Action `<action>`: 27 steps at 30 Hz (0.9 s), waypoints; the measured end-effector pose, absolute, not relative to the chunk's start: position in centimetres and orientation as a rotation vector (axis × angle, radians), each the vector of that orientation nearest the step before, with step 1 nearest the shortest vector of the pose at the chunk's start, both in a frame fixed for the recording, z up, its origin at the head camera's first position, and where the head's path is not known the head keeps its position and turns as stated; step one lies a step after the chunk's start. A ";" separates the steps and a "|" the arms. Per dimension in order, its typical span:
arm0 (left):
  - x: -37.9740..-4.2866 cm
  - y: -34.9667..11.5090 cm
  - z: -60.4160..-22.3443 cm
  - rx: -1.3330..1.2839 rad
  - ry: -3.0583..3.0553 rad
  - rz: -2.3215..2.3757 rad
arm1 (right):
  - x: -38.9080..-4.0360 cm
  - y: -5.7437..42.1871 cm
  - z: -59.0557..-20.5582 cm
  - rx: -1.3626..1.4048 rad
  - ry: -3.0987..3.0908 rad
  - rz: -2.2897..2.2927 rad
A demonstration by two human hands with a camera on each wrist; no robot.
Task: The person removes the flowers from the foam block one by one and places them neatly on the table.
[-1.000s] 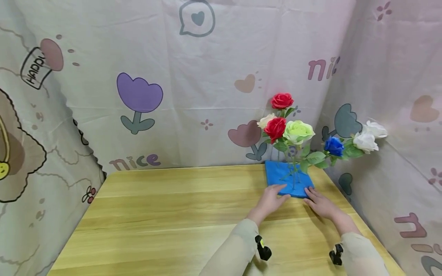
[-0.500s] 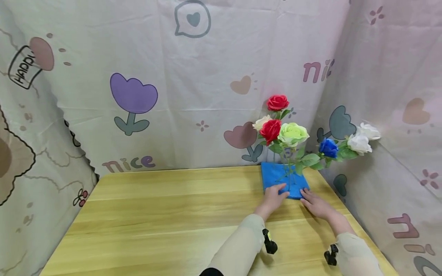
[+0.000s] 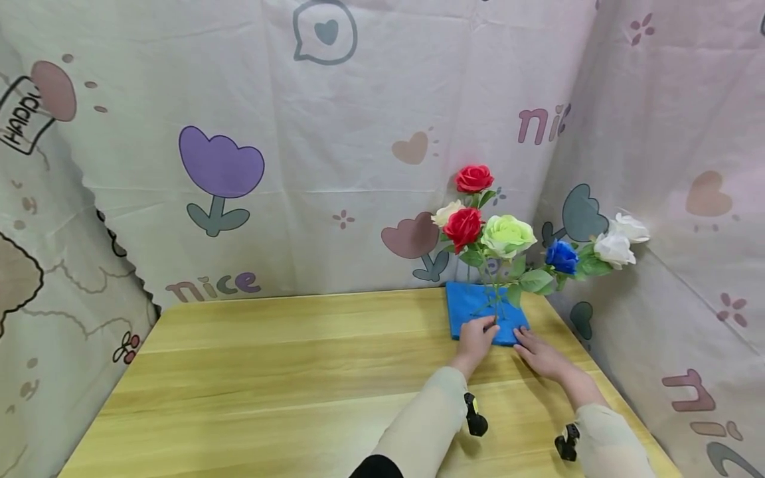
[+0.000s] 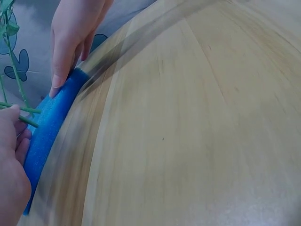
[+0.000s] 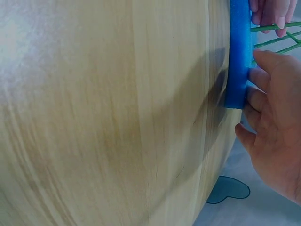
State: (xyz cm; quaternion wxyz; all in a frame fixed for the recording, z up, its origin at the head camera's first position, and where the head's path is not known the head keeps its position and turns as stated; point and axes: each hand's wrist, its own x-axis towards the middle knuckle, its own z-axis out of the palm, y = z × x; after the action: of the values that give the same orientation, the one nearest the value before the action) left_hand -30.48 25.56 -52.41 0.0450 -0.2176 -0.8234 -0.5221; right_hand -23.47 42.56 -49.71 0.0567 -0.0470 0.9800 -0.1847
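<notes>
A flat blue foam block (image 3: 465,304) lies at the table's back right, with several artificial roses stuck in it. Upright ones include a light green rose (image 3: 508,236), two red roses, the lower red rose (image 3: 463,229) among them, and a cream rose (image 3: 445,214). A blue rose (image 3: 562,257) and white roses (image 3: 613,249) lean right. My left hand (image 3: 476,340) pinches a green stem (image 4: 29,121) low down, close over the foam. My right hand (image 3: 542,355) rests its fingers on the block's front right corner. Which bloom the pinched stem bears, I cannot tell.
A wooden table (image 3: 269,372) stretches left and forward. Printed cloth (image 3: 335,133) hangs behind it and along both sides. The leaning roses reach past the table's right edge, close to the right-hand cloth.
My left hand has moved slightly forward and closed its fingers on a stem. My right hand stays at the block's corner. The head view has shifted a little to the right.
</notes>
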 end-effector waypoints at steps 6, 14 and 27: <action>-30.6 26.1 -52.5 -0.592 -2.494 -1.565 | -23.4 42.4 -49.8 -0.154 2.990 -0.544; -30.8 26.1 -52.3 -0.600 -2.515 -1.444 | -23.4 42.4 -49.9 -0.157 2.997 -0.547; -31.0 25.7 -51.8 -0.692 -2.530 -1.292 | -23.5 42.4 -50.2 -0.160 3.011 -0.538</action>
State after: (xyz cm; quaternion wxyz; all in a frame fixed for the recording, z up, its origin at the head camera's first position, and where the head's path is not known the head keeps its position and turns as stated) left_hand -30.95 25.68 -51.84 0.1088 -0.2353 -0.8602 -0.4392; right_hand -23.48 42.40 -50.18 0.0393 -0.0522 0.9823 -0.1757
